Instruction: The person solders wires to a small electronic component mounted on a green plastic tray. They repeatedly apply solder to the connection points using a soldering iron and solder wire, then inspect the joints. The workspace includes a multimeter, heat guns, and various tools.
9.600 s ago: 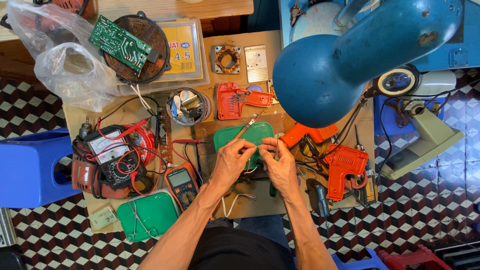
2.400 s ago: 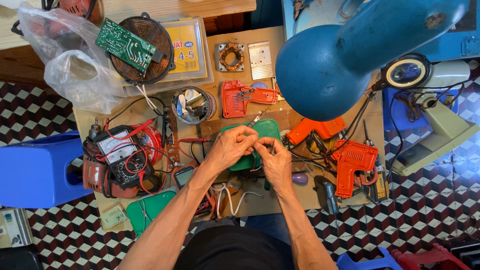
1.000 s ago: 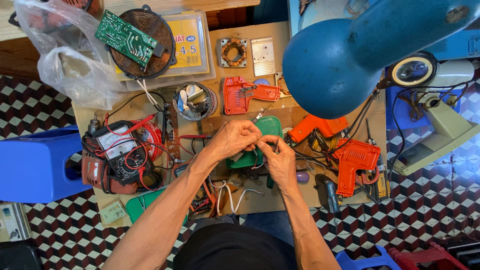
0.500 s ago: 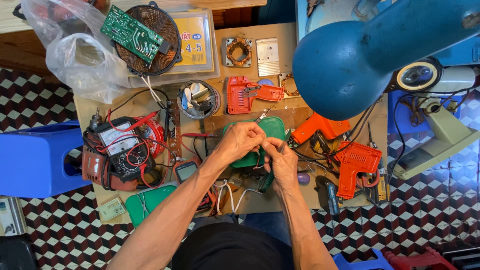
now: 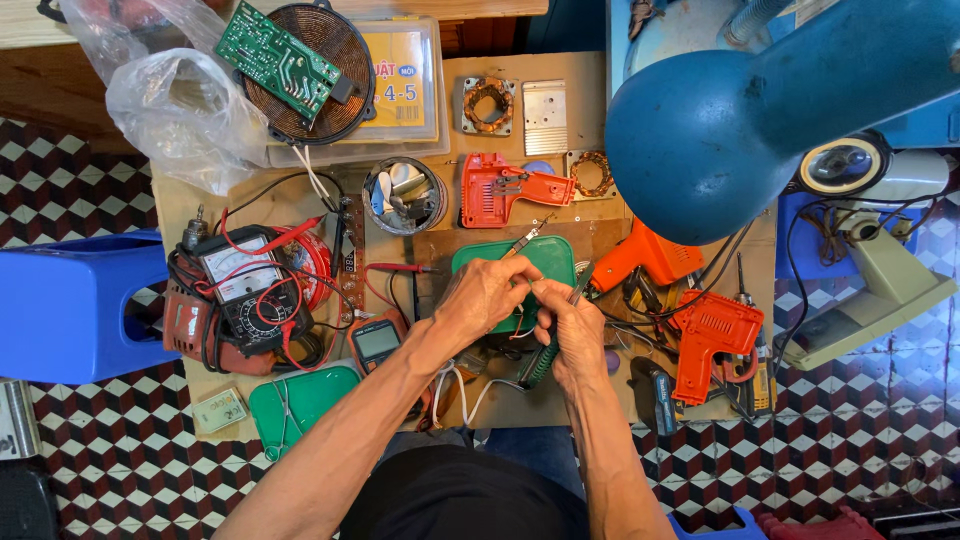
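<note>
My left hand [image 5: 487, 297] and right hand [image 5: 573, 322] meet over the green tray [image 5: 552, 257] at the middle of the worktop [image 5: 180, 215]. The left fingers curl shut on something small that I cannot make out; the right fingers grip a thin tool [image 5: 582, 285] with a coiled green cord [image 5: 541, 362] below. A digital meter [image 5: 377, 341] lies just left of my forearm, an orange drill [image 5: 650, 258] to the right.

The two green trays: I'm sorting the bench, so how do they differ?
The green tray under the hands sits mid-bench, mostly covered by the left hand and right hand; the green tray at the front left lies uncovered, holding thin wire. Both are green, rounded plastic.
</note>
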